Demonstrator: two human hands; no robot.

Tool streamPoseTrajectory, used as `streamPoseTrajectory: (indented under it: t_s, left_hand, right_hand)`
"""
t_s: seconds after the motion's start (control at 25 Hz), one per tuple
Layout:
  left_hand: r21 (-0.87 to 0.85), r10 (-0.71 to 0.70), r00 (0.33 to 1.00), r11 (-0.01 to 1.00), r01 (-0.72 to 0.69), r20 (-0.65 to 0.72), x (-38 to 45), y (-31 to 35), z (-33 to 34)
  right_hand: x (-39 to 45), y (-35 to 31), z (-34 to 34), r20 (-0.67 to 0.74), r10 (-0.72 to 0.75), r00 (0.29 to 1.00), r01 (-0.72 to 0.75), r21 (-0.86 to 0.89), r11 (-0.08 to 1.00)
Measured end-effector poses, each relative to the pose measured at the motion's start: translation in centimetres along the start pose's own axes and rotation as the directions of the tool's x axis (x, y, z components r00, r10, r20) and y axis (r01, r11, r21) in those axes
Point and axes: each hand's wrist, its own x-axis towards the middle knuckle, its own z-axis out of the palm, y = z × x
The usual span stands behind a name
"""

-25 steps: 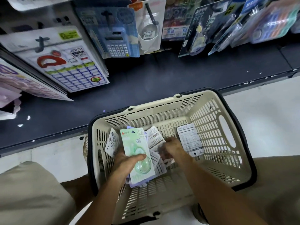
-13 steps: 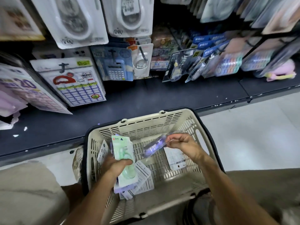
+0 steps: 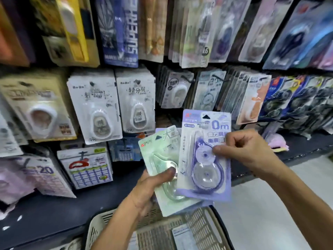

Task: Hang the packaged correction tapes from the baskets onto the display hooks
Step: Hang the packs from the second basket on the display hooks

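Note:
My left hand (image 3: 153, 188) grips a green correction tape pack (image 3: 160, 156) with more packs stacked behind it, thumb across the blister. My right hand (image 3: 243, 150) pinches a purple correction tape pack (image 3: 205, 159) by its right edge, held upright and overlapping the green one. Both are raised in front of the display wall, above the cream basket (image 3: 111, 224). One pack (image 3: 182, 237) lies face down in the basket. Rows of packaged correction tapes (image 3: 207, 91) hang on hooks just behind the purple pack.
White boxed tape packs (image 3: 95, 105) hang left of centre. Calendar-print cards (image 3: 86, 166) lean on the dark shelf (image 3: 54, 210) below. Dark tape packs (image 3: 297, 101) hang at the right. A pink item (image 3: 277, 141) lies on the shelf. Pale floor (image 3: 270, 204) is at the right.
Both hands rose out of the basket to the display wall. My right hand turned the purple pack from edge-on to upright and facing me. The view tilted up from the basket.

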Motion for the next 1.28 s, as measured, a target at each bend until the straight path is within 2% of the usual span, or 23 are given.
streamPoseTrajectory:
  t_s: [0.12,0.28,0.36,0.44,0.48,0.64,0.72,0.76,0.8,0.84,0.88,0.92,0.96,1.0,1.04,1.08,1.16,1.24,1.28]
  left_hand:
    - [0.069,0.123,0.992,0.990,-0.125,0.036,0.4,5.4,2.5]
    - [0.208,0.260,0.966,0.944,-0.257,0.016,0.8,11.6,5.2]
    - [0.252,0.296,0.955,0.924,-0.286,-0.003,1.0,13.4,5.0]
    - [0.249,0.314,0.949,0.923,-0.295,-0.039,1.1,14.5,4.1]
    - [0.239,0.320,0.946,0.923,-0.301,-0.048,1.2,14.7,3.9]
    - [0.214,0.333,0.943,0.920,-0.328,0.013,1.6,14.6,4.5]
    - [0.209,0.339,0.940,0.918,-0.338,0.031,1.6,14.4,5.1]
    - [0.201,0.344,0.938,0.917,-0.344,0.036,1.6,14.3,5.3]
    - [0.192,0.347,0.937,0.918,-0.347,0.035,1.7,14.2,5.4]
    - [0.180,0.352,0.935,0.918,-0.353,0.034,1.8,14.1,5.6]
    - [0.174,0.357,0.934,0.918,-0.356,0.023,1.8,14.0,5.9]
    - [0.171,0.362,0.932,0.918,-0.358,0.012,1.9,13.8,6.1]
    - [0.172,0.365,0.931,0.917,-0.359,-0.002,2.0,13.5,6.3]
    - [0.168,0.369,0.929,0.917,-0.363,-0.009,2.2,13.3,6.5]
    - [0.159,0.373,0.928,0.917,-0.367,-0.010,2.3,13.1,6.5]
    - [0.145,0.373,0.928,0.918,-0.369,-0.005,2.3,13.1,6.5]
    - [0.137,0.360,0.932,0.923,-0.360,0.022,2.4,13.2,6.4]
    - [0.141,0.372,0.928,0.917,-0.373,0.035,2.3,13.5,5.9]
    - [0.140,0.389,0.921,0.911,-0.389,0.025,2.3,13.7,5.7]
  right_hand:
    - [2.4,-1.6,0.0,0.003,-0.057,0.998,0.057,0.030,0.998]
    - [3.8,-0.7,0.3,0.086,0.005,0.996,-0.024,0.220,0.975]
    - [4.5,0.4,-0.6,-0.077,0.040,0.996,-0.012,0.338,0.941]
    - [5.2,1.4,-2.4,-0.316,0.091,0.944,0.030,0.357,0.934]
    - [5.5,1.8,-3.4,-0.383,0.121,0.916,0.021,0.347,0.938]
    - [6.8,3.3,-5.6,-0.392,0.167,0.905,-0.037,0.319,0.947]
    - [7.3,3.5,-5.9,-0.441,0.213,0.872,-0.081,0.299,0.951]
    - [7.4,3.5,-6.1,-0.494,0.257,0.831,-0.138,0.265,0.954]
    - [7.4,3.3,-6.0,-0.561,0.280,0.779,-0.233,0.155,0.960]
    - [7.2,2.8,-5.7,-0.629,0.231,0.742,-0.329,-0.042,0.943]
    - [6.9,2.4,-5.0,-0.658,0.112,0.745,-0.365,-0.261,0.894]
    - [6.5,1.7,-3.8,-0.606,0.004,0.796,-0.297,-0.384,0.874]
    - [6.0,0.7,-2.2,-0.490,-0.002,0.872,-0.177,-0.319,0.931]
    - [5.4,-0.4,-0.2,-0.322,0.043,0.946,-0.086,-0.121,0.989]
    - [4.9,-1.0,1.6,-0.173,0.066,0.983,-0.064,0.018,0.998]
    - [4.9,-1.0,2.8,-0.101,0.058,0.993,-0.051,0.062,0.997]
    - [5.0,-0.6,3.4,-0.120,0.056,0.991,-0.029,0.216,0.976]
    - [5.3,-0.5,2.0,-0.246,0.154,0.957,-0.014,0.489,0.872]
    - [5.4,-0.3,0.8,-0.325,0.211,0.922,0.010,0.564,0.826]
